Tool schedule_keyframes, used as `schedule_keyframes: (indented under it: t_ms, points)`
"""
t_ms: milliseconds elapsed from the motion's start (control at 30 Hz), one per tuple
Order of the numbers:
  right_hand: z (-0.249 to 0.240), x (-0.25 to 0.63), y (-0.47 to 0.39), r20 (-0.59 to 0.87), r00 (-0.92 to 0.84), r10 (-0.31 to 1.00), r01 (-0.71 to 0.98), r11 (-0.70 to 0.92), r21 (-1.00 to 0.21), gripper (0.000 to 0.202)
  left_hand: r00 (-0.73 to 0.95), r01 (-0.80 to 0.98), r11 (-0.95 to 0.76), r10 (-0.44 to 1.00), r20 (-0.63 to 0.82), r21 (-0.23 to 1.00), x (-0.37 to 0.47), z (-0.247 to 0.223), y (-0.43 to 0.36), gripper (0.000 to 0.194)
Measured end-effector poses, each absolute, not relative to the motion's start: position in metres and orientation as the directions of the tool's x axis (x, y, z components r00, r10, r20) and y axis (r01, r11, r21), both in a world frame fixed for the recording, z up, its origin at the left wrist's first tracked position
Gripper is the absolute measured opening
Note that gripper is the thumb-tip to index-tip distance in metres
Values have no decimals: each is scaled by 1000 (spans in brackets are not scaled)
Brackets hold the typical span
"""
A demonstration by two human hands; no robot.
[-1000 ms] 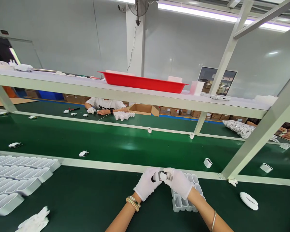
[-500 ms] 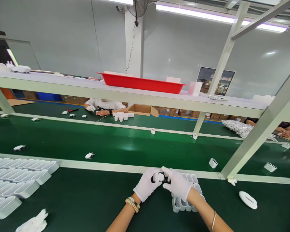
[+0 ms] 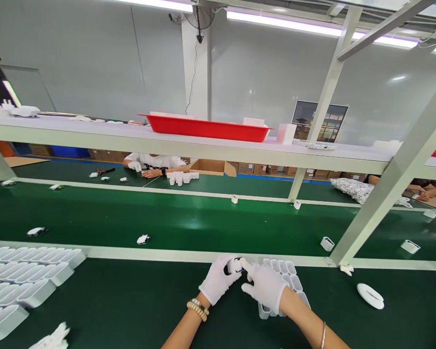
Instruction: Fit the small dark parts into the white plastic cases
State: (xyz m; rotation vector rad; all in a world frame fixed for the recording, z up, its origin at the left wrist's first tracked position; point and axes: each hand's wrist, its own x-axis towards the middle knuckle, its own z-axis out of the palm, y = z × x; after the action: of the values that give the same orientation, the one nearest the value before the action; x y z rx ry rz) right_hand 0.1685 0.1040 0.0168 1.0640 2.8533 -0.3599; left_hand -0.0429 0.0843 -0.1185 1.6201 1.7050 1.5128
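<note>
In front of me, my gloved left hand (image 3: 216, 280) is closed around a small white plastic housing (image 3: 234, 265). A dark piece shows at the housing's right end, partly covered by my fingers. My gloved right hand (image 3: 267, 286) reaches in from the right, its index fingertip at that end and its thumb apart below. Beneath and behind the right hand stands a block of white open-topped housings (image 3: 295, 282), partly hidden by the hand and forearm.
Rows of white housings (image 3: 29, 286) stand at left, near a crumpled white glove (image 3: 54, 338). A green conveyor belt (image 3: 192, 220) carries small white parts. A slanted post (image 3: 381, 186) rises at right, near a white oval piece (image 3: 370, 296). A co-worker (image 3: 154, 165) sits opposite.
My right index finger has moved onto the end of the housing, and its thumb has dropped slightly away. Parts on the belt have shifted right. The view has moved a little.
</note>
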Motion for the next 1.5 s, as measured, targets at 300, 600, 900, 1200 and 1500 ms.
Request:
schedule_keyframes:
  t_ms: [300, 600, 900, 1200, 1500]
  points:
    - [8, 129, 117, -233, -768, 597, 637, 752, -173, 55, -313, 509, -242, 842, 440, 826, -43, -123, 84, 39]
    - [-10, 127, 116, -226, -765, 603, 635, 764, -110, 46, -311, 503, -240, 846, 432, 831, -45, -129, 84, 39]
    - [-19, 124, 117, -252, -778, 575, 608, 791, -72, 45, -280, 504, -269, 848, 449, 821, -46, -130, 83, 38]
    - [-1, 126, 96, -178, -827, 533, 547, 836, -40, 73, -296, 272, -316, 871, 392, 909, -46, -135, 84, 39]
    - [-29, 124, 35, -175, -972, 156, 189, 962, -195, 27, -358, 275, -286, 856, 373, 918, -47, -136, 84, 43]
